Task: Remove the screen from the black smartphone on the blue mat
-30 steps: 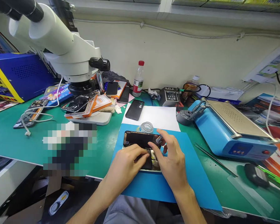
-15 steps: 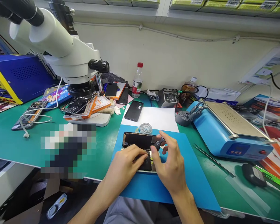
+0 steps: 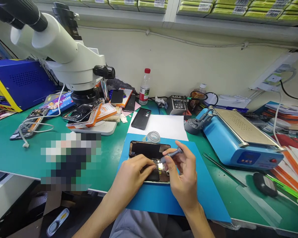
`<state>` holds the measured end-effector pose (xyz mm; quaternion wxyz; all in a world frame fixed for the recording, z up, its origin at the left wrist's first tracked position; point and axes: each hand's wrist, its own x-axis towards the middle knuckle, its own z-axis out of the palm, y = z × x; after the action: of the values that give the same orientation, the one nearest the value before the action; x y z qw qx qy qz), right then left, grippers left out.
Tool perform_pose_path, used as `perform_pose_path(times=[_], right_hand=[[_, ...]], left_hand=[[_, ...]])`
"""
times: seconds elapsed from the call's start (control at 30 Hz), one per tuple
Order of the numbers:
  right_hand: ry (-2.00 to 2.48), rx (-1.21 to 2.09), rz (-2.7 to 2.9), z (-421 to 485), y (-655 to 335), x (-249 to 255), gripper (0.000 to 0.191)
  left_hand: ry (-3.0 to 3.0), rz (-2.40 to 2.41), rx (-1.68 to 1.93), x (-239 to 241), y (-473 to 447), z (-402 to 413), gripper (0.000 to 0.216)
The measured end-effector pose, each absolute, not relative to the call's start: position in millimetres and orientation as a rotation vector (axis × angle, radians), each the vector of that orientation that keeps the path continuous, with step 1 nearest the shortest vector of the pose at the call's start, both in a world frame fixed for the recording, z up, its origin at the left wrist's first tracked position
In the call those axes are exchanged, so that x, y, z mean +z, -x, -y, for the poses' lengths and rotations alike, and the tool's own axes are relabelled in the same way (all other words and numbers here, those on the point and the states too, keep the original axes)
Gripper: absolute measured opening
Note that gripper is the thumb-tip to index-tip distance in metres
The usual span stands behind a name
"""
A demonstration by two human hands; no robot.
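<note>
An opened phone (image 3: pixel 153 177) lies on the blue mat, its inner parts exposed. Its screen (image 3: pixel 147 149) is raised along the far edge. My right hand (image 3: pixel 184 175) grips a small grey screwdriver (image 3: pixel 174 153), held at a slant with its lower end towards the phone's interior. My left hand (image 3: pixel 132 173) reaches over the left part of the phone with thumb and fingertips pinched together close to the screwdriver's lower end. Whatever lies between those fingertips is too small to make out. Just behind the raised screen stands a round clear jar (image 3: pixel 152 136).
A blue mat (image 3: pixel 208 191) and white paper cover part of the green bench. A black phone (image 3: pixel 141 119) rests on the paper. Tweezers (image 3: pixel 224 170) and a blue heating plate machine (image 3: pixel 240 145) are at right. A microscope (image 3: pixel 69 66) overhangs stacked phone parts at left.
My right hand has shifted its grip; the screwdriver now leans with its lower end to the left. My left hand stays pinched over the phone. The camera view has moved slightly.
</note>
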<state>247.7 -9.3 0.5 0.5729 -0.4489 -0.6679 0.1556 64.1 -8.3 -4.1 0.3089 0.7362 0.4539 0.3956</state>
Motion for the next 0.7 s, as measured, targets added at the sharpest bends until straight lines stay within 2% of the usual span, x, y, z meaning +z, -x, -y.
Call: perform_pose_path(times=[0.17,0.7], right_hand=[[1.226,0.146,1.555,5.7,-250.9,-3.2,0.05],[1.288,0.113,1.648,0.5,-250.8,-5.0,0.046]], left_hand=[[-1.958,-1.229,1.035,-1.6,-64.5,8.8,0.01],[-1.942,-1.24,1.031,-2.6,-64.8,8.6,0.011]])
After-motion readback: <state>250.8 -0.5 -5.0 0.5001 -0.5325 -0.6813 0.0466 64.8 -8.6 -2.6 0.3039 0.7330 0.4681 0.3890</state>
